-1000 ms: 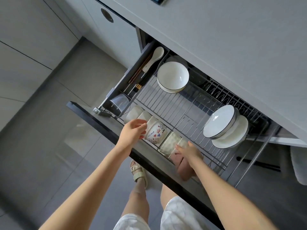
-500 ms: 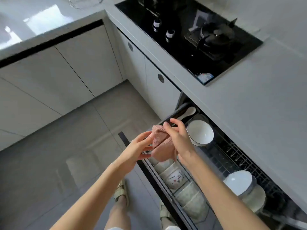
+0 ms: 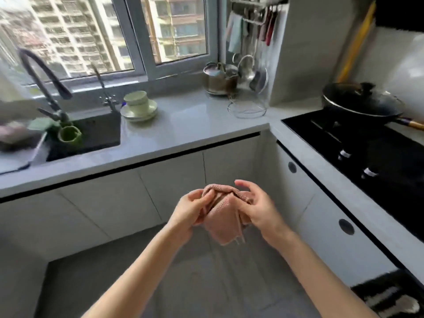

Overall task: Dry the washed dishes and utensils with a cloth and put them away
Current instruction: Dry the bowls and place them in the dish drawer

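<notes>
Left hand (image 3: 190,210) and right hand (image 3: 257,207) both pinch the pink cloth (image 3: 221,223); the green cup stack (image 3: 138,106) on the worktop (image 3: 195,125) lies ahead-left, nearer the left hand.

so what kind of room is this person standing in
A home kitchen, probably in a flat: a sink with a black tap set in the counter, a gas hob with a wok on it, and tower blocks outside the window.

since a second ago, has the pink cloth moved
Yes: the cloth was down at the drawer; now the left hand and right hand hold it up, left of that drawer.
</notes>
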Tool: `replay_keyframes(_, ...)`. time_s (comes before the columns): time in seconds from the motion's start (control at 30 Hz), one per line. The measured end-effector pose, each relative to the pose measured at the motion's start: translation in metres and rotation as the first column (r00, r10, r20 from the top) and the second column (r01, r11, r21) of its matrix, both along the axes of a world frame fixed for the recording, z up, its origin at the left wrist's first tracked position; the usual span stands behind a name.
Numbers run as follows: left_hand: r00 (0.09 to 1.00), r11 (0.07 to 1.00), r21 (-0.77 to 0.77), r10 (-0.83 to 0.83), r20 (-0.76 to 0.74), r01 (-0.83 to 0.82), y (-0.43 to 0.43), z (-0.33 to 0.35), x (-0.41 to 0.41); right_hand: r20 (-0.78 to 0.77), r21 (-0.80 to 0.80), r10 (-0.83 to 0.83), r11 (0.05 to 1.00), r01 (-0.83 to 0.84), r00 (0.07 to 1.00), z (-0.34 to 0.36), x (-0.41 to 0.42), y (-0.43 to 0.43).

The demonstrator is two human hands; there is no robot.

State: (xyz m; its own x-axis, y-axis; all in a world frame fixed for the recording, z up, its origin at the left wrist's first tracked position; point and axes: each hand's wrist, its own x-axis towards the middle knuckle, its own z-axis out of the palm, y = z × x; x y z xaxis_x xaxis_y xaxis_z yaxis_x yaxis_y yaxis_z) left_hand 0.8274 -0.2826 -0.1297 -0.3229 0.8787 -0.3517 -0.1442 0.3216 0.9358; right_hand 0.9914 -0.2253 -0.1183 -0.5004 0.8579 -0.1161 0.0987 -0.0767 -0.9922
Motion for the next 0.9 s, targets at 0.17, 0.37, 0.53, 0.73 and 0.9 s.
replay_keyframes(0.17, 0.998, 0.997, 0.039, 0.064, -0.023, -0.063, 0.048, 0.023, -0.098, -0.012, 0.089, 0.138, 0.987, -0.136, 0.99, 0.013, -0.108, 0.04)
replay_keyframes(0.37, 0.997, 0.997, -0.045, -0.057, -0.047, 0.055, 0.123, 0.029, -0.215, 0.01, 0.166, 0.149, 0.975, -0.148, 0.989, 0.007, -0.208, 0.142)
replay_keyframes(0.53, 0.965, 0.959, -0.109, 0.262, -0.003, -0.261, 0.212, 0.013, -0.306, 0.069, 0.208, 0.174, 0.961, -0.184, 0.982, 0.003, -0.287, 0.265)
replay_keyframes(0.73, 0.821, 0.806, -0.162, 0.568, -0.064, -0.57, 0.321, 0.003, -0.41, 0.101, 0.212, 0.192, 0.955, -0.21, 0.976, 0.009, -0.376, 0.391)
replay_keyframes(0.9, 0.722, 0.689, -0.224, 0.677, -0.141, -0.69, 0.378, -0.018, -0.483, 0.131, 0.189, 0.188, 0.959, -0.211, 0.973, 0.001, -0.433, 0.456)
